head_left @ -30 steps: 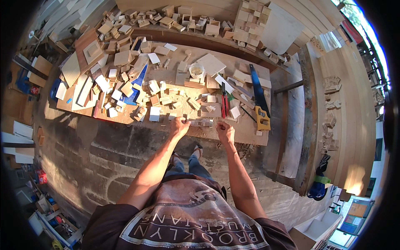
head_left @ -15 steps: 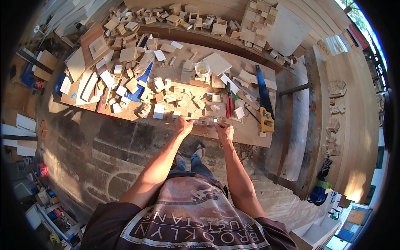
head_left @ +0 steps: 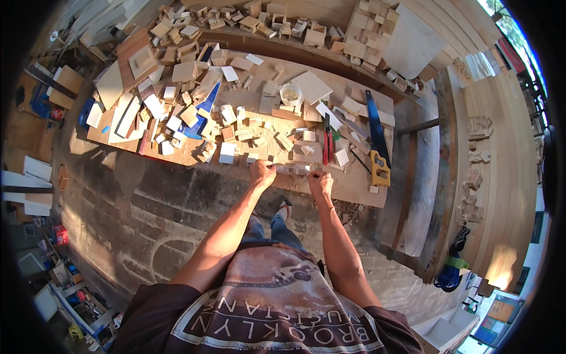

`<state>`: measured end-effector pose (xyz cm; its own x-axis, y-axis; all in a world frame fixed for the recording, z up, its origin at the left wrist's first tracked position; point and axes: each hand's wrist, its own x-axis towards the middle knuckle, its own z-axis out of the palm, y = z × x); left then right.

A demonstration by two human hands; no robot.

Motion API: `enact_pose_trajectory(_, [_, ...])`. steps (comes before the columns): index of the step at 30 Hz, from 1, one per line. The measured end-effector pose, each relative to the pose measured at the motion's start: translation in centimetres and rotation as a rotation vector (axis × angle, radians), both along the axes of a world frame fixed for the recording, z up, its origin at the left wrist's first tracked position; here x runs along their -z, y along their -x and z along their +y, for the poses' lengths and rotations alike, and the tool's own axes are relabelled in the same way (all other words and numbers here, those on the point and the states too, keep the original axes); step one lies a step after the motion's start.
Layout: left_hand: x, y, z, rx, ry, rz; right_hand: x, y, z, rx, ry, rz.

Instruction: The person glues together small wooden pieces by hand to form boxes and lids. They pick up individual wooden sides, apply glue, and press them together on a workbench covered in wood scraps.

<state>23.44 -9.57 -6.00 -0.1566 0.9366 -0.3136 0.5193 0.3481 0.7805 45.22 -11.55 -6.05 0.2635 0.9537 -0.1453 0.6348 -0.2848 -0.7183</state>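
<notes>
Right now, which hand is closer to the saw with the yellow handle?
Right. The right hand is to the left of the handsaw, with a gap between; the left hand is farther left, beyond the right one.

The left hand (head_left: pixel 263 173) and right hand (head_left: pixel 320 182) curl at the counter (head_left: pixel 354 184), near wooden blocks (head_left: pixel 284 141) and a red-handled tool (head_left: pixel 325 147); a yellow-handled saw (head_left: pixel 380 168) lies farther right.
</notes>
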Motion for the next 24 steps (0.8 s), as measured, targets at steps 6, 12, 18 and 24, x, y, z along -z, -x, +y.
enact_pose_trajectory(6, [1.1, 0.3, -0.1, -0.029, -0.027, -0.067, -1.0, -1.2, -0.1, -0.040, -0.010, 0.028])
enact_pose_trajectory(12, [0.8, 0.3, -0.1, -0.023, -0.008, -0.047, -3.3, -1.2, 0.2, -0.206, -0.254, 0.098])
enact_pose_trajectory(18, [-0.9, 0.4, -1.8, -0.047, -0.110, -0.072, -4.2, -7.4, -2.0, 0.274, -0.120, 0.048])
enact_pose_trajectory(24, [-1.3, 0.5, -3.5, 0.072, -0.159, 0.071, 0.2, -10.4, -8.2, 0.257, -0.043, 0.037])
